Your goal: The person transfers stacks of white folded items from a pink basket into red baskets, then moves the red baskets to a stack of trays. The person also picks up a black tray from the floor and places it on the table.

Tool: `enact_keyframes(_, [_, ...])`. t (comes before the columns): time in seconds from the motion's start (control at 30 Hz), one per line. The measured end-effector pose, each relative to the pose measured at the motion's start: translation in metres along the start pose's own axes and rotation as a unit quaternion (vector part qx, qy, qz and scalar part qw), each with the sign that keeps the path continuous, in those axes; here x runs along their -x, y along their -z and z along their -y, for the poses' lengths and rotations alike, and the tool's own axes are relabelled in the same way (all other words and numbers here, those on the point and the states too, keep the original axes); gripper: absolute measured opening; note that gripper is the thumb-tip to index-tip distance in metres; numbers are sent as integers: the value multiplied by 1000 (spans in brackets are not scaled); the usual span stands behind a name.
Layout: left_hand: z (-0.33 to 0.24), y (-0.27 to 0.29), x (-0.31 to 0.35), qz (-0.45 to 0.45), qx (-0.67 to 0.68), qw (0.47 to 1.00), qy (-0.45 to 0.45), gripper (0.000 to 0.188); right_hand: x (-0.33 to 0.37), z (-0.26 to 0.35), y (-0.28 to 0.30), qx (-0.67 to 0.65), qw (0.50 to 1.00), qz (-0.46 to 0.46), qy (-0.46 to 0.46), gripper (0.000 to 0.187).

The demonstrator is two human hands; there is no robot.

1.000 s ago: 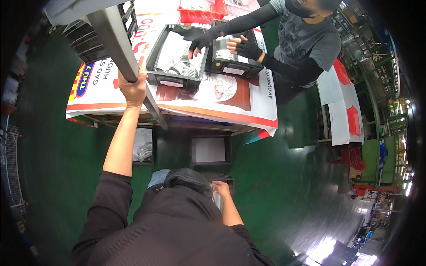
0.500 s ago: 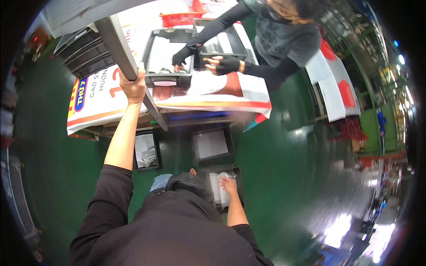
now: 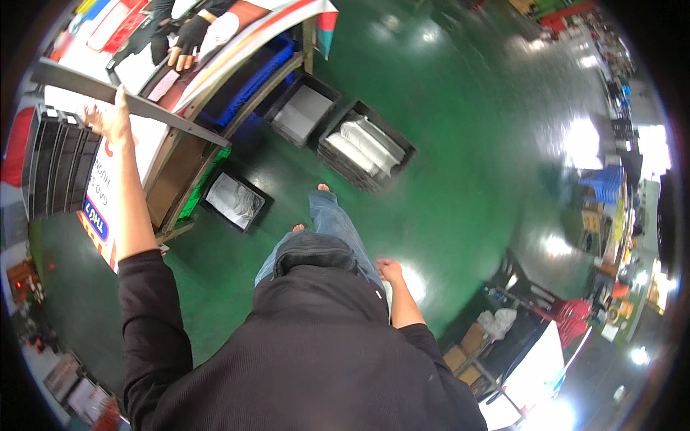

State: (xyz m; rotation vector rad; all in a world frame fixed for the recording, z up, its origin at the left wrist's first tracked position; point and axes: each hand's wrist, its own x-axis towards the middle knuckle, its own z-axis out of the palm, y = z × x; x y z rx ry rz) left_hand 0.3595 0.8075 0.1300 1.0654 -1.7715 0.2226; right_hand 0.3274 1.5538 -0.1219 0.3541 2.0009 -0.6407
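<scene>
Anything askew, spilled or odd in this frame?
Nothing spilled or broken. One oddity: the person stands barefoot on the glossy green floor among black trays. The left hand grips a grey bar; the right hand hangs empty.

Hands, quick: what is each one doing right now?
Left hand: closed on the grey bar above the table.
Right hand: hanging by the hip, holding nothing visible; fingers loosely curled.

A glossy green floor (image 3: 460,129) carries three black trays (image 3: 366,146) of pale parts beside the worktop (image 3: 215,54), whose top wears a printed white sheet (image 3: 100,194).
</scene>
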Motion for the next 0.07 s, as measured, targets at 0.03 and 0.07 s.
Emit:
enact_keyframes(0.03, [0, 5, 7, 83, 49, 995, 14, 63, 11, -25, 1, -9, 999, -17, -49, 34])
enact_keyframes(0.07, [-9, 0, 11, 93, 61, 992, 51, 63, 18, -47, 2, -18, 999, -13, -42, 32])
